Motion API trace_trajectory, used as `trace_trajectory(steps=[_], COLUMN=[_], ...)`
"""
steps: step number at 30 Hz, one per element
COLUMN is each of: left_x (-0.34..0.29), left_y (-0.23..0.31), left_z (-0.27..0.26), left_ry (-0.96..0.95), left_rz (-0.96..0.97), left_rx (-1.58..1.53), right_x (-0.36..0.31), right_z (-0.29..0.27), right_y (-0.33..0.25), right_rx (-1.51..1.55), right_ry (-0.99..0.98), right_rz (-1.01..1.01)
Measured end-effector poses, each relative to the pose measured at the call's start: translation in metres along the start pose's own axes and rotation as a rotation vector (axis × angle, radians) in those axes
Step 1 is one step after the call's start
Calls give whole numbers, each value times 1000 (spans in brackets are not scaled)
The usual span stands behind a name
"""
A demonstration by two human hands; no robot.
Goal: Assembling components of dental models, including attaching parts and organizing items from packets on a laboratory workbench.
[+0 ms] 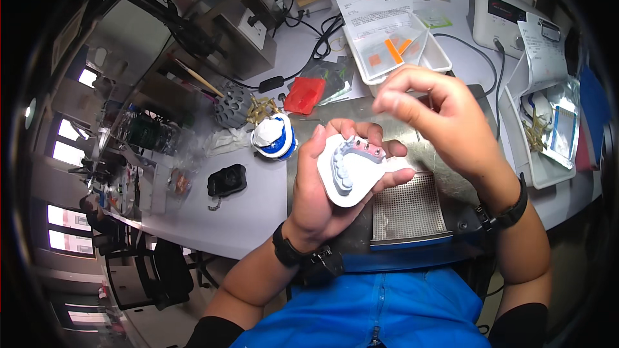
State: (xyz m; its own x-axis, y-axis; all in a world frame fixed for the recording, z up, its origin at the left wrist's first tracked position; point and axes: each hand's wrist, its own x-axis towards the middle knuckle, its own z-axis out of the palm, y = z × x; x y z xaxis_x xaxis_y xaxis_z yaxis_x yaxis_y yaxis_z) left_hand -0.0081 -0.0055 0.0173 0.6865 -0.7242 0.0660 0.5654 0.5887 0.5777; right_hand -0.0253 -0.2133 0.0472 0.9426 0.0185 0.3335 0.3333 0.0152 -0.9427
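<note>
In my left hand point(308, 203) rests a dental model point(336, 187), a white plaster base with grey teeth. Its pink gum section point(369, 148) carries several small dark round metal spots. The fingers and thumb wrap round the edges of the base. Above and to the right of it hovers my right hand point(454, 119), apart from the model, its fingers curled and the thumb close to the index finger. Whatever sits between those fingertips, if anything, is too small to make out. Below both hands lies a metal bench plate point(474, 180) with a perforated panel point(409, 212).
Left of my hands stand a blue-and-white cast point(274, 138), a black object point(227, 180) and a grey holder point(232, 106). A red square packet point(305, 95) lies behind. White trays point(442, 61) hold papers and bags; a white control box point(500, 19) stands far right, with cables nearby.
</note>
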Motion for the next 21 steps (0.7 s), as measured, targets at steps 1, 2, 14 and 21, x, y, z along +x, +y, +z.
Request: trace_trajectory(steps=[1,2,14,21], left_x=[2,4,16,25], left_y=[0,0,3,32], left_z=[-2,-5,5,12], left_ry=[2,-11,20,-183], left_rz=[10,56,433,736], left_rx=[4,33,526,1213], right_x=[-2,0,-3,-9], right_z=[-5,-11,-3,-3], right_y=[-12,-11,-12,-26], right_rx=[-64,-74,264,113], right_ry=[65,43,-306,-88], right_rz=[55,97,484,200])
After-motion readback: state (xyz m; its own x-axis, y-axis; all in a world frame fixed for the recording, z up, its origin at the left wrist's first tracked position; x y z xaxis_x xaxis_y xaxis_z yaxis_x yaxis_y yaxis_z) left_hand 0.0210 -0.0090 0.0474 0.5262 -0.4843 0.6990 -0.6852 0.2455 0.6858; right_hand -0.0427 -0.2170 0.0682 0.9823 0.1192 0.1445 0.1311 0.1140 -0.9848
